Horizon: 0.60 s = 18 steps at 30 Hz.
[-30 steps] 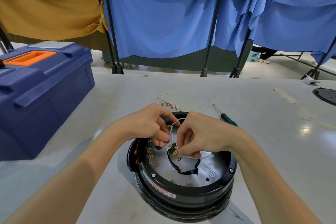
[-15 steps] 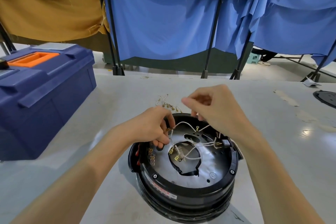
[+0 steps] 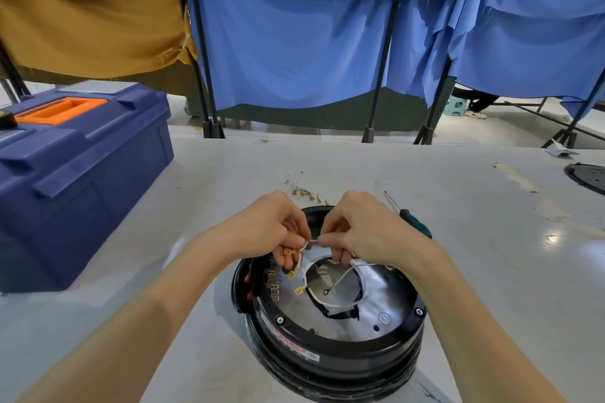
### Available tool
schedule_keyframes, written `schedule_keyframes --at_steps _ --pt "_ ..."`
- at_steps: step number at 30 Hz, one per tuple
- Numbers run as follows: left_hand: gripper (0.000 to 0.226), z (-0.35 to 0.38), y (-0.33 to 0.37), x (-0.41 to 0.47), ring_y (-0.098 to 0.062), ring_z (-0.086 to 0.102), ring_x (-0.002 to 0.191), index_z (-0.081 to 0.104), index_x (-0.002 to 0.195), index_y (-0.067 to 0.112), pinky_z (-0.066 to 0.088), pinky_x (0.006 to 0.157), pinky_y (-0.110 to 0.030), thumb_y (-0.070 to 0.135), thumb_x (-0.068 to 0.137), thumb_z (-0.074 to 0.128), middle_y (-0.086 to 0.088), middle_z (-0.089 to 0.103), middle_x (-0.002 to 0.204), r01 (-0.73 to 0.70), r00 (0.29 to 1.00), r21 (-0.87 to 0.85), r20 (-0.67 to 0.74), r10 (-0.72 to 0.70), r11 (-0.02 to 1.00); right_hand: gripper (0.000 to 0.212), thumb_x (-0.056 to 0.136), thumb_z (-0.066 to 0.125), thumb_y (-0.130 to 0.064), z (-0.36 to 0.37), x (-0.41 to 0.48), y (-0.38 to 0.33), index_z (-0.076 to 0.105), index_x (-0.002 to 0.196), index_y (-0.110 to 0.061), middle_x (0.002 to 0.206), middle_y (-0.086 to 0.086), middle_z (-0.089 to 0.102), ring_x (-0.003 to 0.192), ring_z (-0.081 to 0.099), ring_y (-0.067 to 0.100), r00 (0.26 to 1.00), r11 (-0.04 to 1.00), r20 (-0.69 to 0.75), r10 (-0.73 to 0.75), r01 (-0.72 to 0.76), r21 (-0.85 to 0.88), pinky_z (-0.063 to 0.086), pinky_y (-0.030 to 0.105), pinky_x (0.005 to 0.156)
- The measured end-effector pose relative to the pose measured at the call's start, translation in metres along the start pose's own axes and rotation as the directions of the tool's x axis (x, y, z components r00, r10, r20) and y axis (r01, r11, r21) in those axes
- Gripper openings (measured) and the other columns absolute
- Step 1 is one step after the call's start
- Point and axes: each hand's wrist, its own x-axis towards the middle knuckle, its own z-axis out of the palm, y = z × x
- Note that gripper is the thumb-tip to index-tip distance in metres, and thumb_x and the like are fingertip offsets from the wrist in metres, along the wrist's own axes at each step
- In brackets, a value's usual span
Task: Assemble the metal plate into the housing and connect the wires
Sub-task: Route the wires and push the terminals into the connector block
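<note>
Hanging across the back on black stands, blue curtains fill most of the view, with an ochre cloth draped at the left. Below them spreads a pale grey table. A dark blue toolbox with an orange handle sits shut at its left edge, well apart from the work. Near the front edge stands the round black housing, with the silvery metal plate lying inside its rim, its centre cut out as a wide hole. A flat black disc lies at the far right edge of the table.

Both bare forearms reach in from below, and the hands meet above the far side of the housing. The left hand has its fingers curled and pinches a white wire near its end; the right hand, fingers curled too, pinches the same wire just beside it. A short stretch runs taut between the two thumbs. More of the white wires loop down over the plate's opening, ending in small brass terminals that dangle below the left hand.

A green-handled screwdriver lies just behind the right hand. A small cluster of loose connectors rests on the table beyond the housing.
</note>
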Motion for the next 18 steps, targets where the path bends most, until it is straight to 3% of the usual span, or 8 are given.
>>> schedule_keyframes --at_steps 3,5,7,10,14,18 --pt "0.024 0.006 0.000 0.002 -0.015 0.058 0.043 0.066 0.072 0.014 0.046 0.047 -0.020 -0.004 0.087 0.061 -0.010 0.067 0.059 0.015 0.999 0.115 -0.051 -0.009 0.993 0.012 0.090 0.068 -0.026 0.007 0.002 -0.008 0.069 0.083 -0.017 0.080 0.006 0.067 0.085 0.058 0.025 0.993 0.956 -0.097 -0.068 0.037 -0.293 0.047 0.035 0.075" --pt "0.029 0.008 0.001 0.002 -0.015 0.056 0.040 0.064 0.067 0.016 0.044 0.046 -0.021 -0.005 0.087 0.058 -0.011 0.068 0.059 0.025 0.997 0.166 -0.071 -0.013 0.986 0.011 0.089 0.068 -0.025 0.015 0.005 -0.012 0.069 0.090 -0.014 0.077 0.005 0.060 0.089 0.048 0.026 0.976 0.928 -0.158 -0.150 0.084 -0.363 0.036 0.033 0.074" --pt "0.032 0.008 0.000 0.001 -0.013 0.058 0.040 0.066 0.067 0.015 0.044 0.045 -0.021 -0.008 0.085 0.053 -0.011 0.069 0.059 0.041 0.997 0.180 -0.077 -0.028 0.983 0.017 0.083 0.075 -0.024 0.019 0.009 -0.015 0.068 0.088 -0.010 0.073 0.005 0.055 0.081 0.051 0.030 0.978 0.955 -0.165 -0.125 0.074 -0.288 0.033 0.030 0.067" --pt "0.031 0.007 -0.001 -0.001 -0.013 0.058 0.039 0.066 0.069 0.017 0.046 0.047 -0.020 -0.009 0.084 0.056 -0.014 0.068 0.059 0.055 0.997 0.145 -0.060 -0.046 0.988 0.031 0.073 0.084 -0.034 0.021 0.012 -0.016 0.070 0.081 -0.007 0.069 0.004 0.058 0.064 0.054 0.023 0.994 0.993 -0.108 -0.017 0.004 -0.119 0.037 0.027 0.056" --pt "0.016 0.007 -0.002 -0.001 -0.011 0.057 0.037 0.066 0.080 0.010 0.047 0.047 -0.019 -0.002 0.088 0.060 -0.006 0.065 0.052 0.059 0.998 0.152 -0.042 -0.053 0.987 0.026 0.075 0.084 -0.028 0.020 0.012 -0.013 0.069 0.064 -0.009 0.056 0.002 0.054 0.052 0.044 0.016 0.999 1.000 -0.040 -0.007 0.007 0.012 0.035 0.023 0.049" --pt "0.008 0.005 0.000 -0.002 -0.009 0.053 0.033 0.065 0.080 0.010 0.042 0.042 -0.016 0.003 0.085 0.067 -0.001 0.065 0.048 0.044 0.999 0.155 -0.010 -0.043 0.987 0.019 0.078 0.080 -0.014 0.020 0.011 -0.010 0.071 0.064 -0.004 0.053 0.006 0.048 0.050 0.035 0.014 1.000 0.995 0.020 0.004 -0.006 0.100 0.031 0.023 0.047"
